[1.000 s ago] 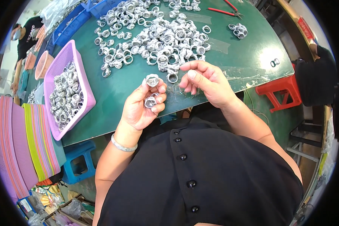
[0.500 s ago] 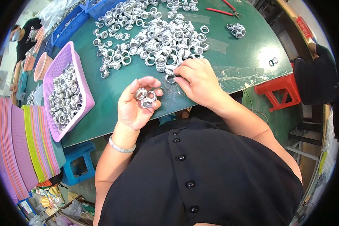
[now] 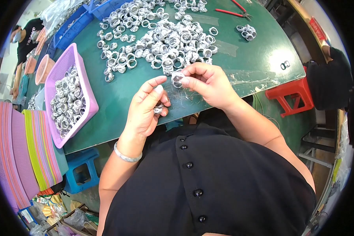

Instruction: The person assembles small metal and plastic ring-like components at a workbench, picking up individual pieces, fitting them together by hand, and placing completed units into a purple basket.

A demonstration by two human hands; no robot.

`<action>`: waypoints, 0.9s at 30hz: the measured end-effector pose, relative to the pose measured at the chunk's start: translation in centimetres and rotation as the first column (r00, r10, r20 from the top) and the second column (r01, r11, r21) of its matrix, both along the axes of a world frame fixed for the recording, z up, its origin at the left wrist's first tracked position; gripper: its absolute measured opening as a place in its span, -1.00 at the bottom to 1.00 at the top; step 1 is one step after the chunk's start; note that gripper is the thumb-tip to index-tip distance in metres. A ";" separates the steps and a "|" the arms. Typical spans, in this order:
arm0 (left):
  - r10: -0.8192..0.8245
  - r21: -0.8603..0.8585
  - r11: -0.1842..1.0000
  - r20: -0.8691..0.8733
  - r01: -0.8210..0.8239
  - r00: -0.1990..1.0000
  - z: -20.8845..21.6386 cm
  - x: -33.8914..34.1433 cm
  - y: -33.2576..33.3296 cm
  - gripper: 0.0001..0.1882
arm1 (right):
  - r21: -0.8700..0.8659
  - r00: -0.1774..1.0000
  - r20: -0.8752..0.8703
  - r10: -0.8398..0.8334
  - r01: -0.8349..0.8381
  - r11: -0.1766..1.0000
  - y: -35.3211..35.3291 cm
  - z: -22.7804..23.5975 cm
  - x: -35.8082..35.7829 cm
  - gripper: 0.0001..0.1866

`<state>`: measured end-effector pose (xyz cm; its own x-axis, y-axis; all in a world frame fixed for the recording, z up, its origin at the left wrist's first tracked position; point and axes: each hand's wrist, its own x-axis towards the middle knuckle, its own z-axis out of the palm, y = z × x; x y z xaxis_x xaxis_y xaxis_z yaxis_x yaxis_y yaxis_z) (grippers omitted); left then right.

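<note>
From my remote view, leftmost stands a lilac, rectangular plastic basket [image 3: 92,103] holding many silvery, chunky metal rings [image 3: 68,100]. The left hand [image 3: 142,108] curls around a silvery ring [image 3: 159,107]. A big silvery heap [image 3: 179,39] lies loose on the green tabletop [image 3: 114,98]; I judge the handling only partway. The right hand [image 3: 213,85] pinches another silvery ring [image 3: 176,80] just before the heap.

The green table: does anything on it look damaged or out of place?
Yes: the table top looks scuffed near its front edge, right of the right hand. Also, two dark rings lie apart from the silvery ring pile.
</note>
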<state>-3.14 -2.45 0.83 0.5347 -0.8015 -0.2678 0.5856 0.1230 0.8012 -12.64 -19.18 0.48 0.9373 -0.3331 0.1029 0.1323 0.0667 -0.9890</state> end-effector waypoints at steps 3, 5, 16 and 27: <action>0.007 0.023 1.000 0.029 -0.008 1.000 0.2 -0.3 -0.3 -0.71 | 0.147 0.997 -0.044 0.057 -0.050 0.988 0.2 1.0 -0.2 -0.90; 0.017 0.034 0.999 0.047 -0.019 0.999 0.6 -0.5 -0.5 -0.71 | 0.154 0.995 -0.060 0.076 -0.066 0.986 0.5 1.4 -0.4 -0.90; 0.000 -0.023 1.000 -0.030 -0.001 1.000 0.1 -0.4 -0.4 -0.76 | 0.054 0.989 0.103 0.108 -0.113 0.992 1.9 1.0 -0.4 -0.92; 0.023 -0.021 1.000 0.037 -0.022 0.999 -0.2 -0.2 -0.1 -0.76 | -0.085 0.998 -0.026 0.062 -0.064 0.994 0.8 0.9 -1.0 -0.93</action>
<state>-3.34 -2.54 0.61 0.5622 -0.7941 -0.2309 0.5521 0.1525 0.8197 -13.65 -18.35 1.34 0.9587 -0.2637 0.1067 0.1076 -0.0111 -0.9941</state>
